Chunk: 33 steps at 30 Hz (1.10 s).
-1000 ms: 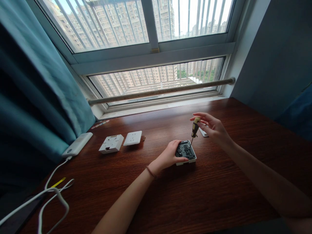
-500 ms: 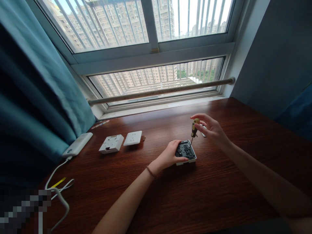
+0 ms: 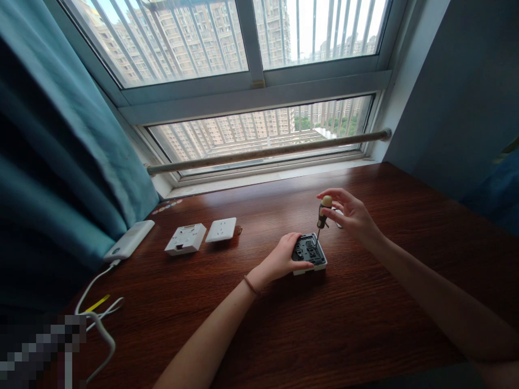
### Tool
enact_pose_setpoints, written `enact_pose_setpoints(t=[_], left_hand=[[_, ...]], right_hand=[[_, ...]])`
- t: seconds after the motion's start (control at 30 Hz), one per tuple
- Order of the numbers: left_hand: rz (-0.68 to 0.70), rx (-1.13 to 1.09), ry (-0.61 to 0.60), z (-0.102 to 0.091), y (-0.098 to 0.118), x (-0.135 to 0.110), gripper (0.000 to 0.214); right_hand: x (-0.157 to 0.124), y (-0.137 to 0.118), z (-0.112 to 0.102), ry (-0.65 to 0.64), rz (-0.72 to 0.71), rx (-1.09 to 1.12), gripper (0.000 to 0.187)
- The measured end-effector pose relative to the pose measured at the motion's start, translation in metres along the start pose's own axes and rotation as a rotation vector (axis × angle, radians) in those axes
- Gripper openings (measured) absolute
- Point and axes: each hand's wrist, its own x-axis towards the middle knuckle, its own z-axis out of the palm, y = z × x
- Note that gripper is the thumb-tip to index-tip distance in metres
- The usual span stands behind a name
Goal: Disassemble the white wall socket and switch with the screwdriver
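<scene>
My left hand [image 3: 286, 254] is closed around the left side of a wall socket module [image 3: 311, 250], dark inside with a white casing, which rests on the table. In my right hand [image 3: 349, 215] is a screwdriver [image 3: 323, 212] with a black and yellow handle, gripped by the fingers near its top. The shaft points down, its tip at the right part of the module's dark face. Whether a screw sits under the tip is too small to see. Partly behind the right hand's fingers lies a small white piece [image 3: 338, 222].
On the brown wooden table [image 3: 259, 324], to the left, are a white socket faceplate [image 3: 221, 229], a white mounting box [image 3: 185, 239] and small screws [image 3: 239, 230]. Farther left lie a white power strip [image 3: 128, 241] and its cable [image 3: 94, 281]. A window rail [image 3: 267, 153] runs behind.
The screwdriver handle has turned slightly in my right hand's fingers. My left hand and the socket module have stayed where they were.
</scene>
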Motion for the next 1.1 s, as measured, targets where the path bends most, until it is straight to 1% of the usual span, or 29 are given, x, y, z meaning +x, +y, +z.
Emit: enact_pose_setpoints(t=[0.07,0.13,0.33,0.4,0.47,0.53,0.6,0.7,0.77,0.83,1.0,1.03,1.1], left_hand=[[-0.004,0.001,-0.004,0.0,0.0,0.0,0.076],[-0.014,-0.002,-0.008,0.0,0.0,0.0,0.076],[-0.009,0.0,-0.006,0.0,-0.001,0.0,0.076],[-0.01,0.001,-0.006,0.0,0.0,-0.001,0.076],[-0.013,0.006,-0.009,0.0,0.0,-0.001,0.077],[-0.013,0.01,-0.012,-0.001,0.001,-0.001,0.076],[-0.01,0.01,-0.015,-0.001,0.002,-0.001,0.076],[-0.008,0.015,-0.013,-0.001,0.001,-0.001,0.076],[-0.006,0.022,-0.01,0.0,0.001,-0.001,0.076],[-0.003,0.027,-0.01,0.0,0.0,-0.001,0.076],[0.009,0.027,-0.009,0.0,0.0,-0.001,0.076],[0.011,0.026,-0.009,0.0,0.0,-0.001,0.075],[0.011,0.024,-0.006,0.0,0.0,-0.001,0.075]], right_hand=[[0.0,0.003,0.0,0.057,-0.008,-0.066,0.034],[0.0,0.004,-0.001,0.08,-0.004,-0.093,0.035],[0.0,0.0,0.0,0.012,0.019,-0.009,0.032],[0.0,0.002,0.001,0.042,0.014,-0.021,0.031],[0.0,0.003,0.001,0.097,0.009,-0.051,0.031],[0.001,0.003,0.0,0.116,0.012,-0.071,0.03],[0.0,-0.001,-0.002,0.073,0.021,-0.036,0.027],[-0.001,-0.008,-0.003,-0.017,0.046,0.076,0.026],[-0.002,-0.01,-0.002,-0.024,0.061,0.093,0.021],[-0.003,-0.009,0.0,-0.006,0.058,0.044,0.018],[-0.002,0.0,0.001,0.094,-0.025,-0.153,0.027],[-0.001,0.001,0.0,0.102,-0.03,-0.174,0.028],[-0.001,0.001,-0.001,0.072,-0.018,-0.148,0.034]])
